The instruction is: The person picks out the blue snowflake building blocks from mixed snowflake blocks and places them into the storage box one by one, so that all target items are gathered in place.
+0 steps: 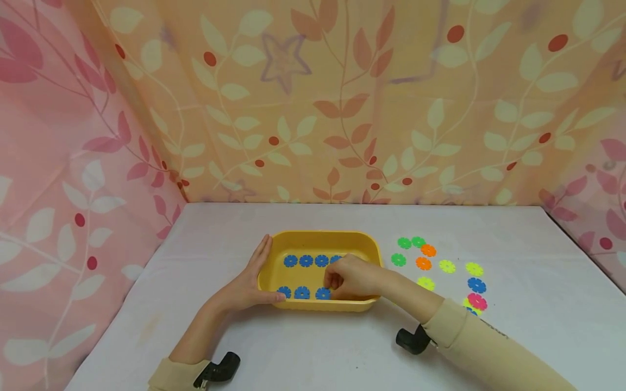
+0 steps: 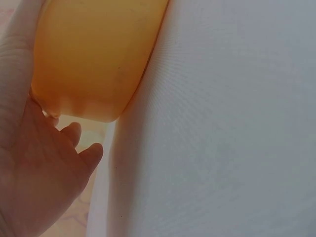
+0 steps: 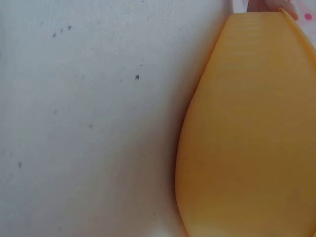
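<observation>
A yellow plastic tray (image 1: 320, 237) sits on the white table. My left hand (image 1: 244, 285) holds its left end, fingers along the outer wall and thumb over the near rim; the left wrist view shows the palm beside the tray wall. Inside, blue notched discs (image 1: 306, 261) form a far row and a near row. My right hand (image 1: 356, 276) reaches in over the right rim, fingers curled, its fingertips at a blue notched disc (image 1: 323, 294) in the near row. It partly covers the far row's rightmost disc. Only the tray's outer wall (image 3: 247, 123) shows in the right wrist view.
Right of the tray lie loose notched discs: green (image 1: 398, 259), orange (image 1: 423, 263), yellow (image 1: 447, 266), blue (image 1: 476, 285) and pink (image 1: 477, 302), a few overlapping. A patterned curtain (image 1: 342, 108) hangs behind the table. Black wrist mounts (image 1: 413, 340) sit at both sleeves.
</observation>
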Demonstrator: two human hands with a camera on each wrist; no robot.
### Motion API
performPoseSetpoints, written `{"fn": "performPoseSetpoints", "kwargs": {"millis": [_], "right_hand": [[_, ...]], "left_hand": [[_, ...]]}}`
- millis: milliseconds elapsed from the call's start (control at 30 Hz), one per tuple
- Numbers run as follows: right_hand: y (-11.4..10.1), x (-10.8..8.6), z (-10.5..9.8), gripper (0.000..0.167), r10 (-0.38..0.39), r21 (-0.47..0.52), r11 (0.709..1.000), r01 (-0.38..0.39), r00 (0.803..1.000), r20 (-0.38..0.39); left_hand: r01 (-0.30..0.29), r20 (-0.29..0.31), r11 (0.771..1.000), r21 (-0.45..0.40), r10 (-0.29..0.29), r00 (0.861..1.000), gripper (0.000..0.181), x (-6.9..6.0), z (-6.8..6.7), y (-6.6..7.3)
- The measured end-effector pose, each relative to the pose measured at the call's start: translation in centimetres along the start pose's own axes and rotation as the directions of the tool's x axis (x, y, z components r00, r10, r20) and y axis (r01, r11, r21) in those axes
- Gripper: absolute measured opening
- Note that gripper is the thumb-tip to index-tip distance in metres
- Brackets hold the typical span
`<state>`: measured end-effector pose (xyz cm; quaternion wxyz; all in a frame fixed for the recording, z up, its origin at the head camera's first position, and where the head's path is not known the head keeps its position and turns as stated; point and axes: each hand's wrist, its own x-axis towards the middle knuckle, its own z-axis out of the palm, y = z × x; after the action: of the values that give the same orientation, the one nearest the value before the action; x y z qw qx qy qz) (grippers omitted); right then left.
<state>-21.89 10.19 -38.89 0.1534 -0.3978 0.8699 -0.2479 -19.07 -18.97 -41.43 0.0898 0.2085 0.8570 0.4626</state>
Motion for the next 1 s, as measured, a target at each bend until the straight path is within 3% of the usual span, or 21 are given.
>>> {"fn": "performPoseSetpoints", "kwargs": {"millis": [467,633,867,1000], "right_hand": [[-0.1,0.1,0.4,0.01,-0.036,-0.03,0.999,0.036,0.999,-0.016],[0.1,-0.1,0.2,0.008,-0.052,-0.012,0.999,0.051,0.997,-0.053],[0.2,-1.3,-0.3,0.008,-0.076,0.093,0.991,0.091,0.985,-0.156],[0.2,-2.8,-0.7,0.012,-0.018,0.208,0.976,0.066,0.974,-0.226]], "left_hand": [[0.004,-0.001,1.0,0.005,-0.004,1.0,0.127,0.0,-0.1,0.0],[-0.001,0.001,1.0,-0.006,0.001,1.0,0.126,0.0,0.0,0.0],[-0.005,-0.002,1.0,-0.001,0.005,1.0,0.124,0.1,0.0,-0.2],[-0.003,-0.005,1.0,-0.001,0.003,1.0,0.124,0.0,0.0,-0.1]]}}
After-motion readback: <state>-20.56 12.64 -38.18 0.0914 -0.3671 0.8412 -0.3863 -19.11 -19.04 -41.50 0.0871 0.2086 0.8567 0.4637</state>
